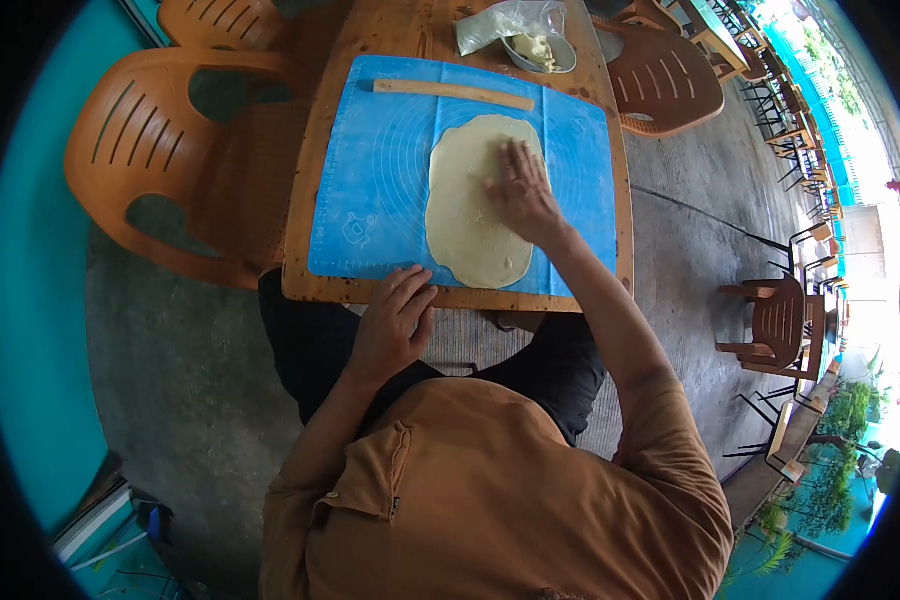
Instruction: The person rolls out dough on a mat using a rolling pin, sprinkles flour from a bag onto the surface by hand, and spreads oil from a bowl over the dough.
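A wide oval sheet of rolled-out dough (468,215) lies on a blue silicone baking mat (370,180). My right hand (525,195) rests palm down on the upper right part of the dough, its fingers stretched out. At the near edge of the mat, left of the dough, my left hand (398,315) lies with its fingers extended over the table edge, holding nothing. Beyond the dough, a wooden rolling pin (454,94) lies across the far part of the mat.
A metal bowl (560,55) holding a pale, lumpy mass stands at the far end of the wooden table (410,30), beside a clear plastic bag (490,28) with white contents. Orange plastic chairs (155,150) flank the left side; a brown chair (665,80) stands to the right.
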Action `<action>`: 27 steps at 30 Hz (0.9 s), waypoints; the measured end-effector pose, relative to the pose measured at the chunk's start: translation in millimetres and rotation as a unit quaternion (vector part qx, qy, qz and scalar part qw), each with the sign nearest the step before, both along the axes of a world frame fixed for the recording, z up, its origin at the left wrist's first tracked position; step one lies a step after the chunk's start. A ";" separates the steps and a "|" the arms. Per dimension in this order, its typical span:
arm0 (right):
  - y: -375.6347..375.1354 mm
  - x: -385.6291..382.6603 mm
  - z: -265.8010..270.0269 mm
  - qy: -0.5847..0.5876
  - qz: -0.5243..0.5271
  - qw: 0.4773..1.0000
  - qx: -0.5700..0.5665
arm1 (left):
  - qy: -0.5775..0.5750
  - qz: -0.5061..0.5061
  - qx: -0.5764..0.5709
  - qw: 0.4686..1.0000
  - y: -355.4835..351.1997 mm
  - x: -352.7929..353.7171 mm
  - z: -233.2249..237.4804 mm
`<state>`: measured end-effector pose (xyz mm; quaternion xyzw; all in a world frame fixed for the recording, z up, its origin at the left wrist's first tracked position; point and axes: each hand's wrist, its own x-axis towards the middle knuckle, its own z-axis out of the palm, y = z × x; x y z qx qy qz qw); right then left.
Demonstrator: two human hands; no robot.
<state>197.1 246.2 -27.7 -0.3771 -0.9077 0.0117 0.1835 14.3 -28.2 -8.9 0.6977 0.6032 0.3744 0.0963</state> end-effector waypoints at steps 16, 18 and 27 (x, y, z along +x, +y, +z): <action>4.0 -50.0 6.3 -0.013 0.177 0.982 -0.062 | 0.003 0.001 -0.006 1.000 3.8 0.2 -2.2; 20.9 -51.4 2.7 0.050 -0.016 0.998 -0.026 | 0.006 0.000 -0.009 1.000 3.2 0.4 -2.2; -5.2 1.3 10.0 0.035 0.011 0.999 -0.013 | 0.000 -0.005 -0.019 1.000 3.9 -2.0 10.2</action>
